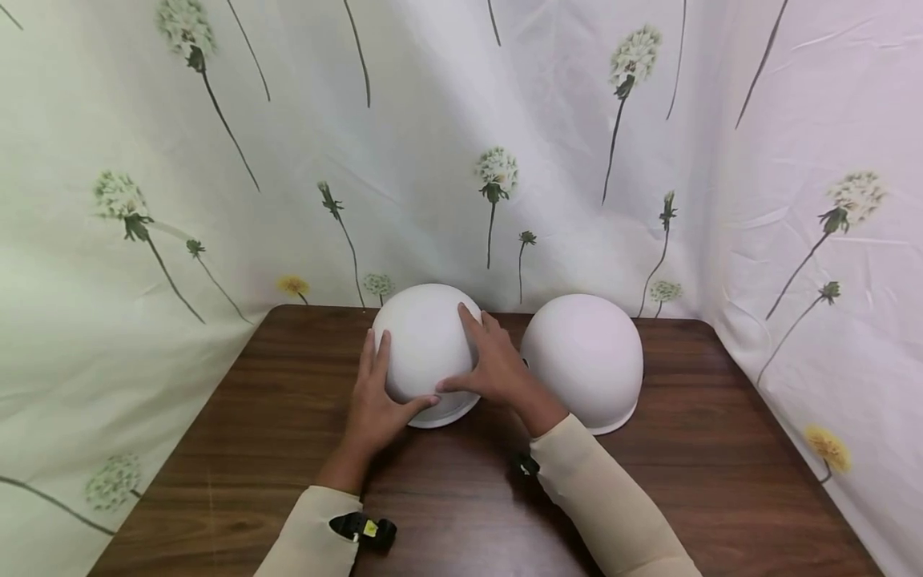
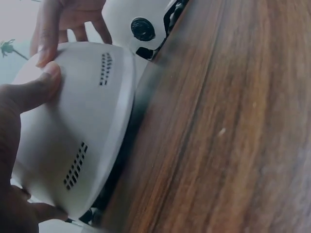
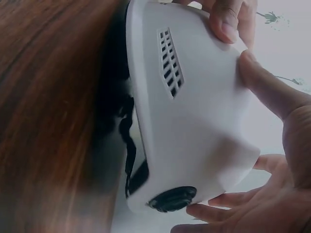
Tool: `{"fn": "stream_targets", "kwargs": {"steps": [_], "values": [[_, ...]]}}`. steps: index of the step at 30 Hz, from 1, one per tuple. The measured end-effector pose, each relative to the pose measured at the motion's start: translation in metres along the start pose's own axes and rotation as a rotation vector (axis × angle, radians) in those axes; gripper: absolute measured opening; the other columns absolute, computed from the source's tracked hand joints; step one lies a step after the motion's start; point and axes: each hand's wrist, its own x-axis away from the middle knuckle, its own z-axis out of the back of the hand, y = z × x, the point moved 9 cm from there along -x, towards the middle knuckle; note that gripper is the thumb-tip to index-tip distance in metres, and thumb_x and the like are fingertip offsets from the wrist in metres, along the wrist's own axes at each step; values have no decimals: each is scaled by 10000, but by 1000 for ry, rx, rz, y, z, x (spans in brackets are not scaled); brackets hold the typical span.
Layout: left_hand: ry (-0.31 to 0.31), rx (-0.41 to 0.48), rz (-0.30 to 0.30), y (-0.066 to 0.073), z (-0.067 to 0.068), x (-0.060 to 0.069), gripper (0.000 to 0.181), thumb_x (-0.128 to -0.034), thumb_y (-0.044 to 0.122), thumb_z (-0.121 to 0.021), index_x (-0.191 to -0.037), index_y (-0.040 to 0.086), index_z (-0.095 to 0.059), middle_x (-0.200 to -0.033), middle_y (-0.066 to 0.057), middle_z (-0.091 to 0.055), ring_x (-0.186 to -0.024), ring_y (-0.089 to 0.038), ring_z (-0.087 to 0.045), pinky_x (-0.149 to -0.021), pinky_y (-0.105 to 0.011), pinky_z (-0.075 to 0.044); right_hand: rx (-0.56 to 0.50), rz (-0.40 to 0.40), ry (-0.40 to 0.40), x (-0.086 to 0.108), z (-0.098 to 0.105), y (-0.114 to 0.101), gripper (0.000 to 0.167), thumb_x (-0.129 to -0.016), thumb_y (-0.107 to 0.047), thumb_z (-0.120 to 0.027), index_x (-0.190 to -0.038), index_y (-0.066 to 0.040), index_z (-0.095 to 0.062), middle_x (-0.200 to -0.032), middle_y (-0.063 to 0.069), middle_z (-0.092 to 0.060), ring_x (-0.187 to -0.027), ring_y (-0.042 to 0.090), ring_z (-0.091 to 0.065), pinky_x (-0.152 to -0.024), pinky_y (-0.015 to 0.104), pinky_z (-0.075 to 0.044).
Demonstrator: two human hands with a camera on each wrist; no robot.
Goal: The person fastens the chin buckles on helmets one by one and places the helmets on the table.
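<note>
A smooth white helmet (image 1: 425, 340) is near the table's far edge in the head view. My left hand (image 1: 371, 409) grips its left side, thumb across the front. From the right, my right hand (image 1: 497, 365) holds it, with the two thumbs close together. Slotted vents (image 3: 171, 63) and a round black fitting (image 3: 172, 199) show on the shell in the right wrist view, and a black strap (image 3: 128, 141) hangs under the rim. Whether the rim touches the table cannot be told. Some fingers are hidden behind the shell.
A second white helmet (image 1: 584, 361) stands dome up, just right of my right hand. Both are on a dark brown wooden table (image 1: 288, 433). Behind and beside the table hangs a white cloth (image 1: 418, 200) printed with dandelions.
</note>
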Motion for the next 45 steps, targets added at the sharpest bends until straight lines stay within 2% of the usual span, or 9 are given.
{"fn": "stream_targets", "kwargs": {"steps": [3, 10, 17, 24, 28, 31, 36, 40, 45], "values": [[14, 39, 8, 0, 1, 1, 1332, -691, 408, -1003, -1703, 204, -159, -1765, -124, -46, -1552, -478, -253, -1154, -665, -353, 22, -2, 32, 2, 7, -5, 1289, -709, -636, -915, -1700, -325, -153, -1701, 188, -214, -1486, 449, -318, -1087, 617, -443], [13, 145, 65, -6, 5, 3, 1298, -729, 334, -992, -1703, 264, -137, -1765, -78, -74, -1584, -416, -202, -1187, -656, -306, 83, -21, 88, 7, 14, -15, 1249, -715, -731, -854, -1695, -326, -195, -1717, 124, -213, -1469, 384, -294, -1028, 612, -486], [3, 246, 97, -8, 6, 2, 1252, -772, 271, -967, -1704, 296, -132, -1760, -111, -99, -1598, -376, -158, -1217, -655, -232, 113, 92, 209, 11, 27, -30, 1150, -762, -715, -828, -1672, -237, -312, -1707, 139, -282, -1377, 374, -377, -1045, 593, -463], [20, 342, 145, -12, 6, 2, 1184, -815, 183, -929, -1698, 301, -150, -1753, -50, -135, -1600, -288, -158, -1253, -577, -185, 14, 201, 274, 13, 38, -35, 901, -896, -546, -785, -1626, -167, -419, -1702, 108, -332, -1344, 376, -412, -1080, 601, -407], [9, 386, 181, -15, 1, 3, 1166, -839, 129, -899, -1702, 248, -124, -1753, -90, -118, -1600, -306, -148, -1258, -570, -175, -14, 240, 276, 14, 41, -33, 914, -888, -508, -810, -1622, -131, -417, -1713, 73, -314, -1402, 348, -387, -1113, 572, -414], [4, 410, 191, -15, -1, 4, 1165, -849, 102, -882, -1702, 194, -95, -1756, -111, -89, -1607, -316, -119, -1262, -579, -160, -51, 288, 302, 15, 46, -33, 933, -856, -457, -865, -1596, -75, -445, -1692, 79, -358, -1424, 334, -401, -1128, 542, -432], [7, 388, 212, -17, 0, 6, 1134, -884, 190, -865, -1702, 261, -83, -1758, -51, -104, -1615, -267, -104, -1275, -564, -125, -121, 386, 366, 17, 58, -34, 796, -852, -327, -894, -1507, -23, -559, -1603, 109, -497, -1428, 318, -465, -1152, 520, -426], [8, 406, 206, -18, 0, 7, 1088, -914, 252, -836, -1698, 313, -84, -1756, -20, -120, -1616, -246, -105, -1273, -570, -125, -177, 428, 363, 17, 64, -32, 651, -917, -244, -830, -1479, -20, -591, -1578, 86, -532, -1468, 285, -459, -1190, 506, -387], [-16, 452, 208, -15, -3, 9, 1063, -947, 249, -790, -1699, 313, -42, -1760, -29, -91, -1614, -256, -103, -1258, -601, -164, -247, 456, 326, 17, 68, -33, 623, -913, -176, -820, -1466, 2, -595, -1570, 96, -541, -1488, 272, -446, -1222, 486, -345]]}}
